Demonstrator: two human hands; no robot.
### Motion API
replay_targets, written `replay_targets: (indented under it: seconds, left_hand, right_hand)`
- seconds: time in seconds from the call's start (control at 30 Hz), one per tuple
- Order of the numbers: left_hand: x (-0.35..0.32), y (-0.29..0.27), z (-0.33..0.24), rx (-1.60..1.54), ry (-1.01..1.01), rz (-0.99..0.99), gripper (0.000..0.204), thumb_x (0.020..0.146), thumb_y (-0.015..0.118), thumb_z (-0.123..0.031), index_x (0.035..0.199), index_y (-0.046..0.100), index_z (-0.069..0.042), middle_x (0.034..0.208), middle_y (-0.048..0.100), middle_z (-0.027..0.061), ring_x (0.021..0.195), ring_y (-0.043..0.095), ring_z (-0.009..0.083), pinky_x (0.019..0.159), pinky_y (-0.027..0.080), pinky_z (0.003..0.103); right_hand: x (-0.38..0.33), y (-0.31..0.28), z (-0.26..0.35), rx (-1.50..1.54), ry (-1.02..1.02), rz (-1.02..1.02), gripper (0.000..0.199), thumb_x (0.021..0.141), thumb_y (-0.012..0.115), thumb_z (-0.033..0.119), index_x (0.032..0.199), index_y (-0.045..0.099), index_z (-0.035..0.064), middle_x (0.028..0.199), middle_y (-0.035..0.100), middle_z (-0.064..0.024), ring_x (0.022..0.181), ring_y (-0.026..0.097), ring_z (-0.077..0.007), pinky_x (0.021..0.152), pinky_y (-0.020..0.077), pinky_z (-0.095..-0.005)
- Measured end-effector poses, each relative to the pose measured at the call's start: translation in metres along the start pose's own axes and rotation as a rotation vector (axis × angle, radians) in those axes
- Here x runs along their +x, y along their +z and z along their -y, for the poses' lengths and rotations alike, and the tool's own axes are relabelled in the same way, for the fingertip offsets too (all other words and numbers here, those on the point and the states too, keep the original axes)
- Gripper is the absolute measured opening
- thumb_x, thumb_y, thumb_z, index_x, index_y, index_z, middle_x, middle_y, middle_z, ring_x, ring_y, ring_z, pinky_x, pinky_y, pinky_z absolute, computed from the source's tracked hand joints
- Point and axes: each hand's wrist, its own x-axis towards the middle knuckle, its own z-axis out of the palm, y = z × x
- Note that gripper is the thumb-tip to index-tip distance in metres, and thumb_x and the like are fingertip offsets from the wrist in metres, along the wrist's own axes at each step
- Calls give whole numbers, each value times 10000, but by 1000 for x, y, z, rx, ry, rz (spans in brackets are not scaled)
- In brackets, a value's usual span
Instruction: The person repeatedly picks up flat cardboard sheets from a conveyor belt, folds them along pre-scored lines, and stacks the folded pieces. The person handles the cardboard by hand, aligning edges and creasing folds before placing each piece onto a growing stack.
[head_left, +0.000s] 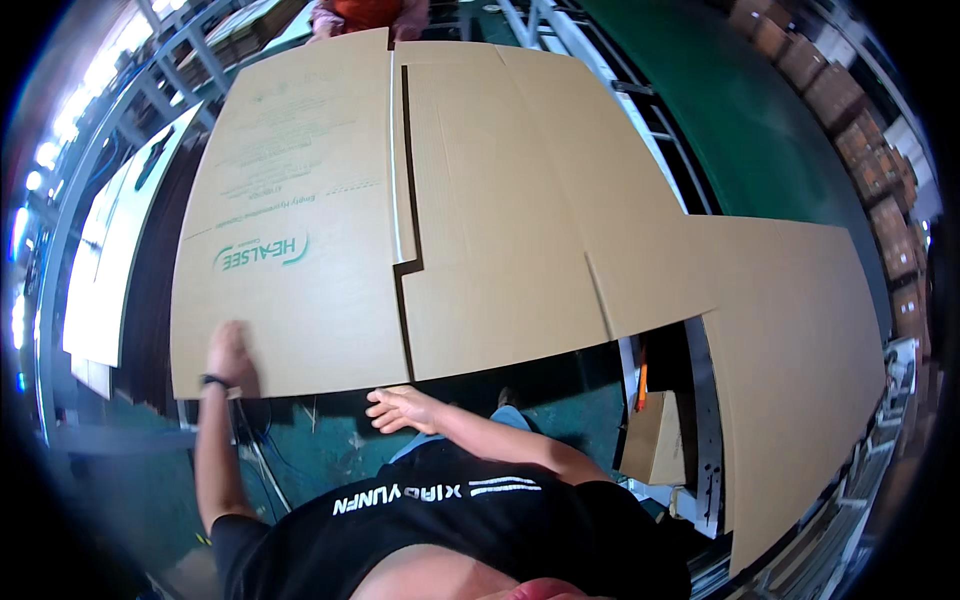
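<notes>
Two large cardboard panels are seen: a plain panel (540,200) on the right and a green-printed panel (300,330) on the left, parted by one dark stepped gap (411,190). Two hands are seen. The left hand (231,352) is held over the printed panel's near edge; its fingers are blurred, their state and contact untellable. The right hand (408,408) is held by the gap, its fingers loosely spread, cardboard just beyond the fingertips. One dark wristband (214,381) is worn.

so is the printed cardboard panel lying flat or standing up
Flat: the printed cardboard panel shows its broad face upward, with the left hand over its near-left corner.
</notes>
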Motion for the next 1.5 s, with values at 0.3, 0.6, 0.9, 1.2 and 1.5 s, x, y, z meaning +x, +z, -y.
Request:
replay_targets:
  seconds: [0.3,0.6,0.9,1.2,1.5]
  left_hand:
    - [12,12,-276,-235,391,229,640,676,759,-212,1274,532,-182,1471,360,102,1376,297,352,1109,280,535]
    - [10,34,-267,-318,541,100,294,727,698,-171,998,599,-114,1321,514,91,1290,427,322,1075,369,461]
    - [0,65,-234,-450,529,-67,102,765,624,-83,864,621,-59,1164,608,127,1179,542,304,1011,455,373]
    - [13,64,-221,-395,725,-216,154,744,608,-78,887,641,-31,1093,632,104,1148,562,276,981,477,369]
    - [19,61,-211,-495,765,-230,148,714,589,-128,840,605,-51,1052,620,90,1124,562,268,893,494,373]
  right_hand:
    - [-191,-233,-6,376,-392,-810,341,914,526,248,1119,549,-24,1054,633,-231,962,648,-348,813,554,-469]
    - [-344,-365,115,649,-1121,-1181,325,894,612,189,1172,564,30,1165,610,-93,1060,588,-225,910,500,-374]
    - [-317,-125,176,-661,-1319,-1456,339,830,609,-61,1165,561,-81,1130,612,-161,998,605,-219,866,503,-354]
    - [-107,42,165,-1760,-1189,-703,766,539,485,-156,1294,511,-36,1375,478,-213,1328,409,-359,1111,328,-466]
    - [36,-21,65,-2063,-702,-536,500,786,510,-38,1285,508,-15,1371,465,-226,1272,449,-397,1104,316,-498]
